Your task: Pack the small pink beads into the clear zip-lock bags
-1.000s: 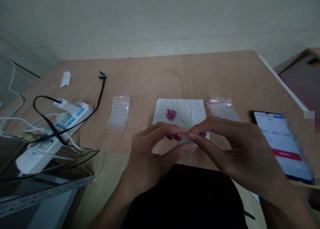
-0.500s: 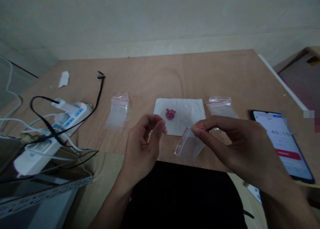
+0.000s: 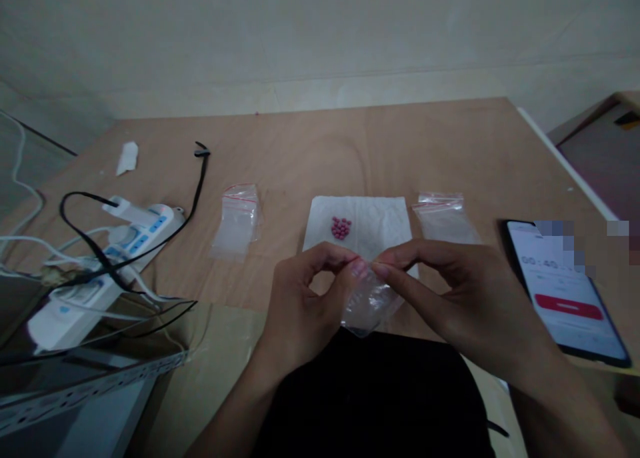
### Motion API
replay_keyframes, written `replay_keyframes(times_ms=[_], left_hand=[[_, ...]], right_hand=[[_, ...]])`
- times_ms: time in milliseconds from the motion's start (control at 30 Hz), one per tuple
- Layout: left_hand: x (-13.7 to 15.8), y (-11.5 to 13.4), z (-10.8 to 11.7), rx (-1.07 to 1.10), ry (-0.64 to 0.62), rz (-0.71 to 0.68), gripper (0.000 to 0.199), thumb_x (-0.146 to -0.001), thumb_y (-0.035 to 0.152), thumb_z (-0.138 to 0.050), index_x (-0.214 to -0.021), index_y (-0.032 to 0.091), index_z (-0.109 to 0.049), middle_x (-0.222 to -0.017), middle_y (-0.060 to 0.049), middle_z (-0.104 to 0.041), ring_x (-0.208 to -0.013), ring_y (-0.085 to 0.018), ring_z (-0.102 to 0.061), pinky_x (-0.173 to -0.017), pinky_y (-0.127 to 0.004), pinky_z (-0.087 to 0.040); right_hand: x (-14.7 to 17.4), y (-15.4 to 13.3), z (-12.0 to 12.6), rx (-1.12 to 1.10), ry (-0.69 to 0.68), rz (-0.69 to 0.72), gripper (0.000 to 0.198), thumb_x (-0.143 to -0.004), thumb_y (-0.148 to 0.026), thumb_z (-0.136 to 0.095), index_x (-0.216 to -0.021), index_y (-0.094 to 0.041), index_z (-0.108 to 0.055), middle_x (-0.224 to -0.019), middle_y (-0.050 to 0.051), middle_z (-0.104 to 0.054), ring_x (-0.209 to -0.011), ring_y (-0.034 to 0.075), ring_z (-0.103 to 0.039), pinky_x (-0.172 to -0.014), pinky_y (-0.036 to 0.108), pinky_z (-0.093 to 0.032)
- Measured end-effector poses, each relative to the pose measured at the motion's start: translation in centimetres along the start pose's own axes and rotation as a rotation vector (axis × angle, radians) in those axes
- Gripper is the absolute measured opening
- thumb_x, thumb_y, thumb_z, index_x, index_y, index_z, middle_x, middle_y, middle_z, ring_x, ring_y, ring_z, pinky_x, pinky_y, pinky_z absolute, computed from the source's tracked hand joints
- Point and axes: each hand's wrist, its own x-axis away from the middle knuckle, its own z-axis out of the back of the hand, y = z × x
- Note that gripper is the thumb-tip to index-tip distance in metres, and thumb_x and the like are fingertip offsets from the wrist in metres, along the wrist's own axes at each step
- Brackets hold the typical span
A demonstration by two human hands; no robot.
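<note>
Now pinching the bag (image 3: 367, 305) up top with left hand (image 3: 310, 305) and right hand (image 3: 465, 298), no longer right alone; seemingly firmer control.

The paper sheet (image 3: 383, 225) looks matt; on its near side, the bag (image 3: 369, 306) is glossy, crinkled plastic; beneath it, the table (image 3: 310, 155) is matt wood; far left of it, the power strip (image 3: 156, 230) is smooth plastic.

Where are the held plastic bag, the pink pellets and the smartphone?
Held plastic bag (image 3: 369, 305): head view, clear body below the fingertips.
Pink pellets (image 3: 341, 229): head view, middle of the cluster.
Smartphone (image 3: 569, 307): head view, red bar on screen.
</note>
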Motion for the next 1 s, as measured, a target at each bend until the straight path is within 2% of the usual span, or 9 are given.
replay_keyframes(times_ms=[200,333,400,500,600,700,867,933,1000], left_hand=[[0.4,0.0,-1.0,-0.053,0.186,-0.046,0.015,-0.089,0.025,-0.060,-0.074,0.019,-0.061,-0.067,0.002,-0.066,-0.062,-0.012,-0.061,-0.060,-0.024,-0.049],[-0.6,0.4,-0.2,-0.007,0.320,-0.025,0.022,-0.094,0.029,-0.053,-0.074,0.020,-0.058,-0.063,0.002,-0.064,-0.062,-0.011,-0.061,-0.062,-0.023,-0.050],[-1.1,0.5,0.4,0.050,0.247,-0.030,0.022,-0.093,0.031,-0.054,-0.076,0.019,-0.060,-0.069,0.001,-0.067,-0.067,-0.011,-0.063,-0.069,-0.024,-0.052],[-1.4,0.4,1.0,0.132,-0.031,-0.041,0.010,-0.082,0.027,-0.071,-0.083,0.019,-0.066,-0.081,0.000,-0.070,-0.077,-0.012,-0.065,-0.076,-0.025,-0.053],[-1.6,0.2,1.5,0.159,-0.210,-0.001,0.010,-0.074,0.018,-0.077,-0.078,0.018,-0.068,-0.075,0.001,-0.068,-0.073,-0.011,-0.062,-0.073,-0.024,-0.052],[-2.0,-0.1,2.5,0.182,-0.211,0.022,0.013,-0.069,0.017,-0.079,-0.069,0.017,-0.066,-0.066,0.001,-0.065,-0.063,-0.010,-0.059,-0.062,-0.022,-0.050],[-2.4,-0.6,3.9,0.225,0.033,0.005,0.011,-0.072,0.016,-0.076,-0.071,0.019,-0.065,-0.061,0.004,-0.061,-0.052,-0.006,-0.052,-0.047,-0.016,-0.040],[-2.3,-0.5,3.5,0.231,0.004,-0.014,0.013,-0.072,0.016,-0.077,-0.078,0.019,-0.066,-0.068,0.003,-0.063,-0.059,-0.007,-0.055,-0.054,-0.017,-0.045],[-2.1,-0.3,2.6,0.254,-0.116,-0.037,0.019,-0.069,0.016,-0.080,-0.080,0.018,-0.065,-0.077,0.001,-0.065,-0.071,-0.009,-0.059,-0.066,-0.020,-0.050]], right_hand=[[-0.3,-0.4,-0.4,-0.027,0.006,-0.019,0.015,-0.087,-0.023,-0.063,-0.076,-0.020,-0.073,-0.071,0.002,-0.075,-0.065,0.015,-0.070,-0.053,0.022,-0.053],[-0.3,-0.3,-0.2,-0.037,0.014,-0.050,0.016,-0.086,-0.024,-0.064,-0.074,-0.020,-0.072,-0.072,0.002,-0.074,-0.065,0.015,-0.070,-0.050,0.021,-0.052],[-0.2,-0.1,0.0,-0.025,0.016,-0.048,0.015,-0.086,-0.024,-0.064,-0.074,-0.020,-0.072,-0.072,0.002,-0.075,-0.064,0.015,-0.070,-0.050,0.021,-0.051],[-0.2,-0.1,0.0,0.001,-0.013,-0.019,0.014,-0.086,-0.022,-0.064,-0.076,-0.021,-0.072,-0.072,0.000,-0.075,-0.062,0.013,-0.069,-0.053,0.020,-0.052],[-0.1,-0.2,0.0,0.023,-0.053,-0.003,0.013,-0.087,-0.022,-0.064,-0.077,-0.022,-0.073,-0.072,-0.002,-0.075,-0.062,0.012,-0.069,-0.051,0.019,-0.050],[0.2,0.0,0.4,0.073,-0.074,-0.007,0.014,-0.088,-0.025,-0.063,-0.079,-0.023,-0.073,-0.072,-0.002,-0.075,-0.059,0.013,-0.069,-0.047,0.022,-0.047],[0.8,1.1,1.3,0.145,-0.022,-0.026,0.014,-0.087,-0.031,-0.064,-0.077,-0.024,-0.073,-0.073,-0.002,-0.075,-0.060,0.015,-0.069,-0.052,0.025,-0.049],[0.8,1.2,1.3,0.127,-0.037,-0.047,0.014,-0.087,-0.031,-0.065,-0.077,-0.025,-0.073,-0.073,-0.002,-0.075,-0.061,0.014,-0.069,-0.053,0.025,-0.049],[0.8,0.9,1.1,0.104,-0.062,-0.052,0.014,-0.087,-0.030,-0.064,-0.078,-0.025,-0.074,-0.073,-0.002,-0.075,-0.061,0.014,-0.069,-0.052,0.024,-0.049]])
